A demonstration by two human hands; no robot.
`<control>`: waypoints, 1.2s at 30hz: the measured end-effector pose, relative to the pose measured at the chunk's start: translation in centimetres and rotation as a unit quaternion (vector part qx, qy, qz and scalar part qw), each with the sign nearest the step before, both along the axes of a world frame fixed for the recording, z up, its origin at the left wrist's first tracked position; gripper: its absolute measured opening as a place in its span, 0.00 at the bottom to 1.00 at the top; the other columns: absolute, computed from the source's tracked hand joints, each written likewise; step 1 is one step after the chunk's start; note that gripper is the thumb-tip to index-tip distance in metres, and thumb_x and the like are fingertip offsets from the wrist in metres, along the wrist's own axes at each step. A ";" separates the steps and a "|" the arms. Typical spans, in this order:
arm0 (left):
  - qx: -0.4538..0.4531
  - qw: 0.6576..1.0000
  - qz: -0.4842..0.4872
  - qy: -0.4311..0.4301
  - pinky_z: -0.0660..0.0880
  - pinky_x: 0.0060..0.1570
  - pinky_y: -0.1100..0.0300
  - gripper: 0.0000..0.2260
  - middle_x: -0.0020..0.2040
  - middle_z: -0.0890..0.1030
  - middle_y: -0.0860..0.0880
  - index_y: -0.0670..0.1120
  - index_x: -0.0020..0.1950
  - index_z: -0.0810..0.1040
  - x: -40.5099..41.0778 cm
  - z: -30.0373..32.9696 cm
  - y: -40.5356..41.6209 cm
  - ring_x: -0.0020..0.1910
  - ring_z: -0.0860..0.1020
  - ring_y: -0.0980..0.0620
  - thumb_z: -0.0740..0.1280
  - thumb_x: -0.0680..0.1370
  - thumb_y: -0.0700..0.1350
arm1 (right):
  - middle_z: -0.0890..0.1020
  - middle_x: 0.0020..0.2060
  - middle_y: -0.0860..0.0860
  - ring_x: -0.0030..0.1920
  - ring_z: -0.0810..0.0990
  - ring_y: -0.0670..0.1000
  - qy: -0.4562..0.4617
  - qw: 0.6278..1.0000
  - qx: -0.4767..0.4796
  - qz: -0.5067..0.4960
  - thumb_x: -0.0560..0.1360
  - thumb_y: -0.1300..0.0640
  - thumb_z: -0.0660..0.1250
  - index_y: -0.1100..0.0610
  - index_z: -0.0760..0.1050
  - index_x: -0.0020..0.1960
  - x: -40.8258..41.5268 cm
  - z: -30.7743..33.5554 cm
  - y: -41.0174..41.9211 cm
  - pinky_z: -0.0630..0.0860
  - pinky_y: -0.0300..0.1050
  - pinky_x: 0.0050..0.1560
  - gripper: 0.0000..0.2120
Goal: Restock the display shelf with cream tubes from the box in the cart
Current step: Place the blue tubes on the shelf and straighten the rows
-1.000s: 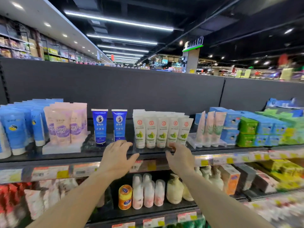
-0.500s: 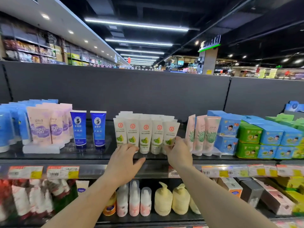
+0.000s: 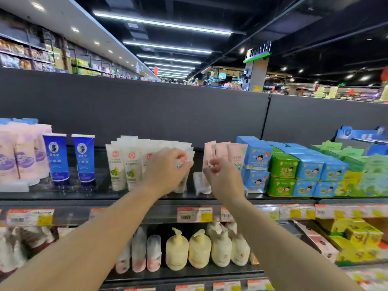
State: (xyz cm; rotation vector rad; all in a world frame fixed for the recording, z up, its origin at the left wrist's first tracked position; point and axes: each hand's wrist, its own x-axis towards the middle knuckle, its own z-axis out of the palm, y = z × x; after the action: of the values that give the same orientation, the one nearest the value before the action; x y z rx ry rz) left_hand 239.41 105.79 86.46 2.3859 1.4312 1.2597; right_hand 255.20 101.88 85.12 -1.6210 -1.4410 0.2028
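Two hands reach up to the top display shelf (image 3: pixel 63 194), and I see both forearms stretching from the bottom of the view. My left hand (image 3: pixel 165 175) sits against the right end of the row of white cream tubes (image 3: pixel 123 164), its fingers curled round the tube at that end, whose red round logo shows just past the fingertips. My right hand (image 3: pixel 222 175) is just beside it, in front of the pink tubes (image 3: pixel 220 150); its thumb and forefinger are brought together near the edge of the leftmost pink tube, though blur keeps me from telling whether they actually pinch it or hold nothing. The white cream tubes stand upright on their caps in several rows, between two blue tubes (image 3: pixel 69 158) on their left and the pink tubes on their right. Further left stand pale pink and purple tubes (image 3: pixel 23 158), partly blurred. Right of the pink tubes sit stacked blue boxes (image 3: pixel 256 164) and green boxes (image 3: pixel 283 175). Price tags (image 3: pixel 194 214) line the shelf's front edge. On the shelf below I see cream-coloured pump bottles (image 3: pixel 189 248) standing side by side. I see neither the box nor the cart from here.
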 end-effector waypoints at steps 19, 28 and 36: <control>-0.132 0.975 -0.115 0.137 0.77 0.53 0.59 0.09 0.51 0.82 0.55 0.49 0.54 0.83 4.6 7.8 5.9 0.49 0.79 0.59 0.68 0.77 0.50 | 0.80 0.59 0.48 0.63 0.70 0.57 -0.257 0.966 0.024 -0.027 0.78 0.47 0.64 0.49 0.75 0.66 10.5 5.4 3.9 0.67 0.48 0.60 0.17; -0.155 0.973 -0.147 0.086 0.76 0.48 0.64 0.15 0.50 0.80 0.57 0.50 0.57 0.81 7.4 7.9 5.1 0.48 0.78 0.61 0.70 0.74 0.56 | 0.82 0.55 0.46 0.61 0.73 0.55 -0.228 0.973 0.026 -0.010 0.76 0.45 0.66 0.50 0.78 0.62 11.6 5.8 4.4 0.71 0.51 0.58 0.17; -0.162 0.963 -0.158 0.147 0.76 0.48 0.62 0.09 0.51 0.80 0.56 0.52 0.57 0.82 8.2 8.0 5.6 0.49 0.78 0.59 0.66 0.78 0.48 | 0.74 0.45 0.45 0.59 0.69 0.55 -0.226 0.974 0.030 0.005 0.79 0.51 0.63 0.47 0.81 0.55 12.7 5.4 4.3 0.68 0.48 0.53 0.09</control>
State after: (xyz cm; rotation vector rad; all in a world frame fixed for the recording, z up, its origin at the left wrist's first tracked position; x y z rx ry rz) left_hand 247.61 111.41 94.46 2.5043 1.1409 0.5691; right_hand 267.95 106.14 90.48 -1.6773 -1.7753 -0.2178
